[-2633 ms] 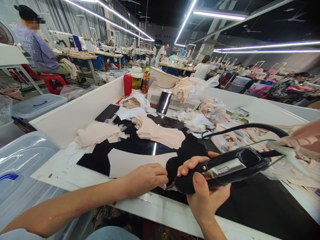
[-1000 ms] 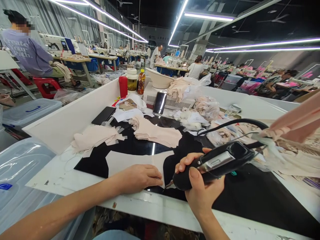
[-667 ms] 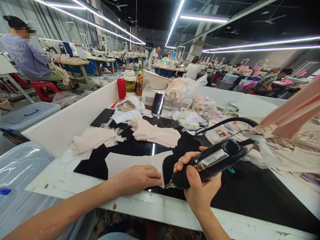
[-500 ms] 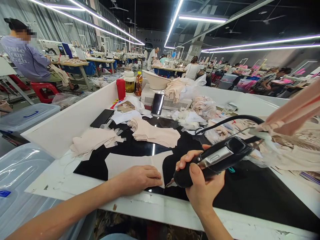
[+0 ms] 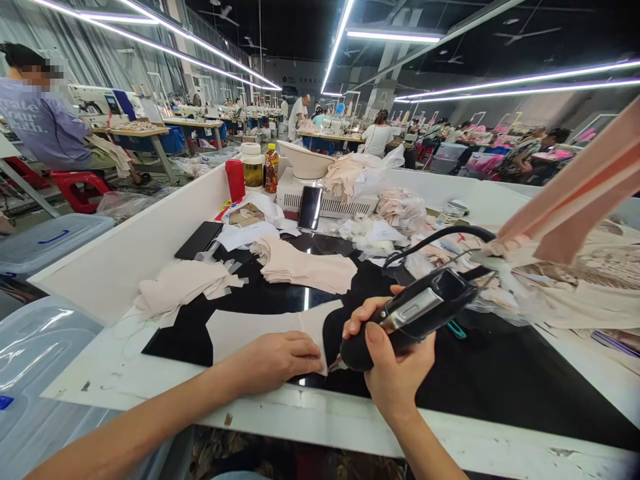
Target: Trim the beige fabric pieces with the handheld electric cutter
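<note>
My left hand (image 5: pixel 286 357) lies flat, palm down, on a pale beige cloth piece (image 5: pixel 255 330), its fingers together near the piece's right end. My right hand (image 5: pixel 395 353) is wrapped round a black corded hand-held power tool (image 5: pixel 413 313) with a silver strip along its body. The tool's narrow tip, partly hidden, points left at the cloth's lower right corner; whether it touches cannot be told. A pink cloth strip (image 5: pixel 565 213) is tied near the tool's cord end. Behind the cloth lies a stack of beige cut pieces (image 5: pixel 307 267).
More beige pieces (image 5: pixel 185 287) lie at left, by a black flat case (image 5: pixel 199 240). A phone (image 5: pixel 311 207) leans against a white vented box (image 5: pixel 327 195). A red cup (image 5: pixel 235 180) and bottles stand behind. Bagged cloth piles (image 5: pixel 585 300) cover the right. A black cord (image 5: pixel 445 233) arches across.
The view has shifted slightly. My right hand and the tool have moved a little left, the tool's rear end swinging most. My left hand stays on the cloth.
</note>
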